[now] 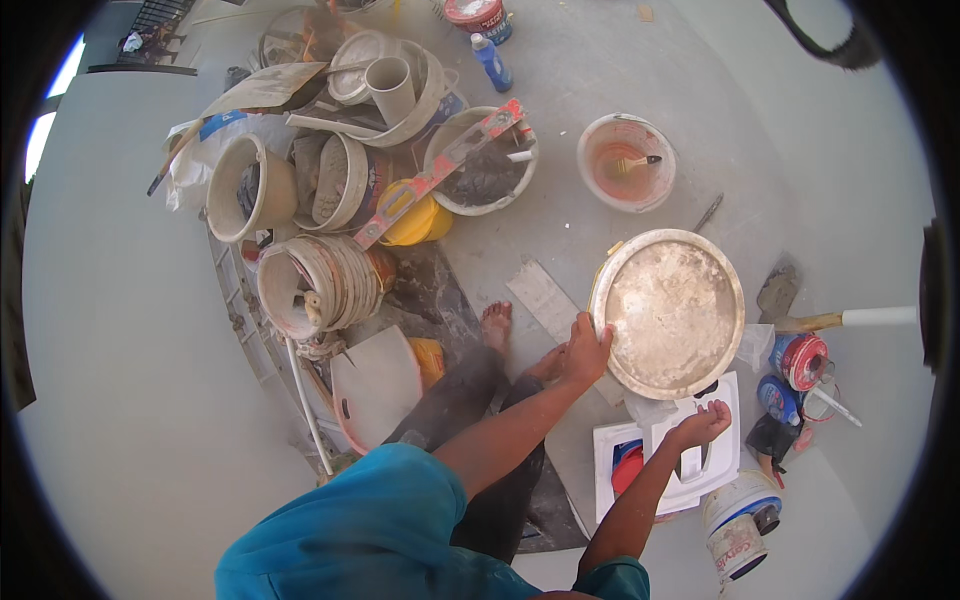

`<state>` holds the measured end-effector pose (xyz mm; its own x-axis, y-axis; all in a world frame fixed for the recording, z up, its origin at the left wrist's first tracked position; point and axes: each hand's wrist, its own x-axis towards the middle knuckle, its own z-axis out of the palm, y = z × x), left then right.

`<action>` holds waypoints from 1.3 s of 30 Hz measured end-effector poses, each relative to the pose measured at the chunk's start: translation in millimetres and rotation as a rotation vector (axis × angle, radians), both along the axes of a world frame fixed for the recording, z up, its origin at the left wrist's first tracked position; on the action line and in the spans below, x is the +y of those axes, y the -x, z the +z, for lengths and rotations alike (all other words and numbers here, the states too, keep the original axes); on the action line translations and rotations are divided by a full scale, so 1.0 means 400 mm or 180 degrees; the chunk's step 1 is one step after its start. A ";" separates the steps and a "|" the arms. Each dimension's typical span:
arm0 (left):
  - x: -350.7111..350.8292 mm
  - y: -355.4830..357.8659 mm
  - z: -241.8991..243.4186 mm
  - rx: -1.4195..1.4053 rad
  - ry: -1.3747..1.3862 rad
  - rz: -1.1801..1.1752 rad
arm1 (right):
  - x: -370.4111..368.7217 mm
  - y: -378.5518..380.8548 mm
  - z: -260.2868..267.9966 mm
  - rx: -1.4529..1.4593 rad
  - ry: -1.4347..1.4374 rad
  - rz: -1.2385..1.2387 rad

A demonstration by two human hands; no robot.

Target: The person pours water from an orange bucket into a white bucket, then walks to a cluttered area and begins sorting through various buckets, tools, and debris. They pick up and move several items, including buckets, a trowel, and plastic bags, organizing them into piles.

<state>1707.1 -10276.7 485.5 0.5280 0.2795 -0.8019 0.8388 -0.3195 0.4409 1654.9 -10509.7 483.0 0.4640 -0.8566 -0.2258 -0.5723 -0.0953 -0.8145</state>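
My left hand (589, 352) grips the left rim of a round, dirt-stained lid (675, 313), fingers at its edge and thumb on top. A yellow edge shows beneath the lid's left side; what lies under it is mostly hidden. My right hand (701, 427) is below the lid, apart from its rim, with the fingers curled. I see nothing in it, but the palm side is partly hidden. Under that hand lies a white plastic panel (724, 457) with a handle, overlapping a white frame (606, 491) with a red thing inside.
A bucket with reddish liquid and a paintbrush (637, 163) stands beyond the lid. Stained buckets (330, 281) crowd the left, with a red spirit level (442, 172) across some. A flat board (551, 296) lies by my feet. Paint containers (801, 360) sit at right.
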 end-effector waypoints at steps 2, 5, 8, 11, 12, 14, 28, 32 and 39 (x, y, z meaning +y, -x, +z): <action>-0.010 0.011 -0.001 0.0023 -0.0322 -0.0414 | -0.048 0.008 -0.002 0.0271 -0.0117 -0.0097; -0.010 0.026 -0.024 -0.0344 -0.0376 -0.0645 | -0.097 -0.016 -0.040 0.0898 -0.0431 0.0513; -0.008 0.040 -0.066 -0.0680 -0.0134 -0.0271 | -0.132 -0.046 -0.078 0.1549 -0.0612 0.1120; -0.010 0.051 -0.114 -0.0474 0.0162 -0.0252 | -0.163 -0.060 -0.099 0.1261 -0.1317 0.1163; -0.007 0.054 -0.129 -0.0501 0.0236 -0.0301 | -0.175 -0.063 -0.106 0.1232 -0.1403 0.1339; -0.001 0.054 -0.157 -0.0625 0.0465 -0.0187 | -0.196 -0.076 -0.128 0.1199 -0.1591 0.1498; 0.177 0.057 -0.120 -0.0320 0.1177 0.0991 | -0.120 -0.137 -0.076 0.0938 -0.2317 0.1725; 0.332 0.218 -0.063 -0.0262 0.1772 0.1943 | 0.065 -0.120 0.028 0.1121 -0.2121 0.2477; 0.683 0.485 -0.023 -0.0693 0.1602 0.2935 | 0.542 -0.057 -0.060 0.1219 -0.2499 0.3308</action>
